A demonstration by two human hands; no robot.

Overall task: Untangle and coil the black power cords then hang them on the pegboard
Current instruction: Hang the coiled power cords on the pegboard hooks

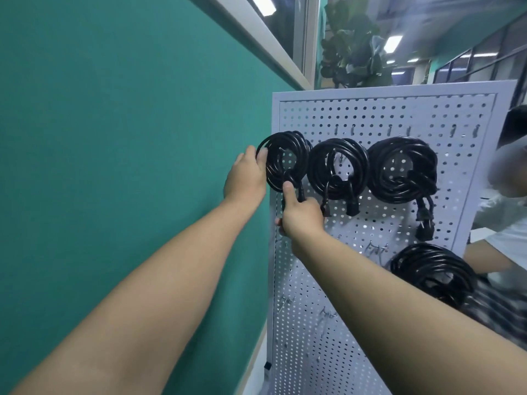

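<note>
Black power cords (pixel 399 195): four coils, all against grey pegboard (pixel 370 115) at centre-right of frame. Top row, three side by side: leftmost coil (pixel 285 139) by board's left edge, middle coil (pixel 339 145) just beside it, right coil (pixel 379 172) next along, touching or nearly so, thickest of the row. Lower right: fourth coil (pixel 427 258), below right coil, well apart from top row, lower edge cut by R forearm. Plugs dangling under middle & right coils. L hand (pixel 246 175) at mid-frame, fingers curled round left side of leftmost coil, gripping loops from outside. R hand (pixel 302 215) just below same coil, thumb pointing up & pressed on coil's bottom, other fingers curled round cord ends hanging beneath; exact hold on those ends hard to tell w/ back of hand in the way. On a hook or not: can't tell. Mid-board, btwn top row & fourth coil: bare metal hooks (pixel 376 248). Left of frame: teal wall (pixel 114 138). Upper centre, behind board: leafy plant (pixel 353 52). Right edge: another person's pale shirt (pixel 507 232), blurred.
</note>
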